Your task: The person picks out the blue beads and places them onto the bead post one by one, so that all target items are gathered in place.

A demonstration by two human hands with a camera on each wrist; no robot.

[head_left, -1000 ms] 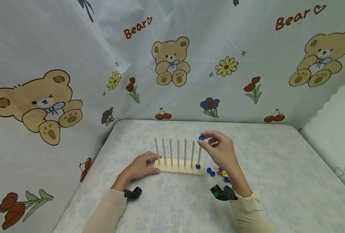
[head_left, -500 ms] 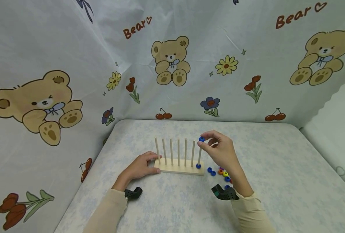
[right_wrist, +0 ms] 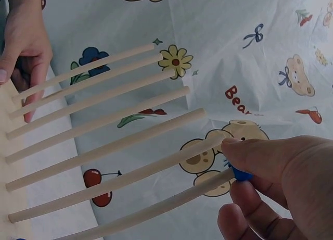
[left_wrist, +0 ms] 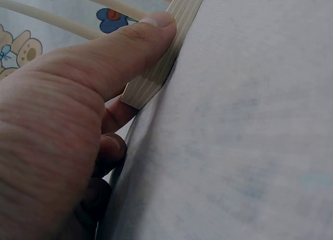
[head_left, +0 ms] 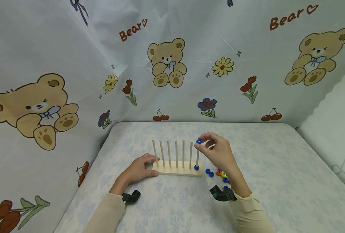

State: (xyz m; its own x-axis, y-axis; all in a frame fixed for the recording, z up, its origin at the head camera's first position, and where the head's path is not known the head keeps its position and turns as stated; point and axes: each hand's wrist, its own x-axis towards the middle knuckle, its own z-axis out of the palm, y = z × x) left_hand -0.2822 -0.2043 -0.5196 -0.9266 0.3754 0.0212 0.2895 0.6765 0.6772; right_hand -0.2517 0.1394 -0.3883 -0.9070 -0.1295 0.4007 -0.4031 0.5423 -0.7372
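A wooden peg rack [head_left: 176, 171] stands on the table, several upright pegs rising from its flat base. My left hand [head_left: 138, 167] grips the left end of that base; in the left wrist view the thumb [left_wrist: 151, 34] lies along its edge, fingers beneath and behind. At the top of the rightmost peg, my right hand [head_left: 217, 150] pinches a blue bead [head_left: 199, 141] between thumb and fingertips. The right wrist view has this bead [right_wrist: 241, 174] at the peg's tip, partly hidden by the thumb. Another blue bead [head_left: 196, 167] sits at the foot of the same peg.
Two blue beads [head_left: 210, 173] lie just right of the rack. Farther right, loose beads, including a yellow bead [head_left: 224, 175] and an orange bead [head_left: 218, 173], are partly hidden by the right forearm. A bear-print curtain [head_left: 169, 97] hangs behind the table [head_left: 166, 207].
The blue bead in my right hand has come down slightly at the top of the rightmost peg. My left hand keeps its grip on the base. The head view has shifted a little.
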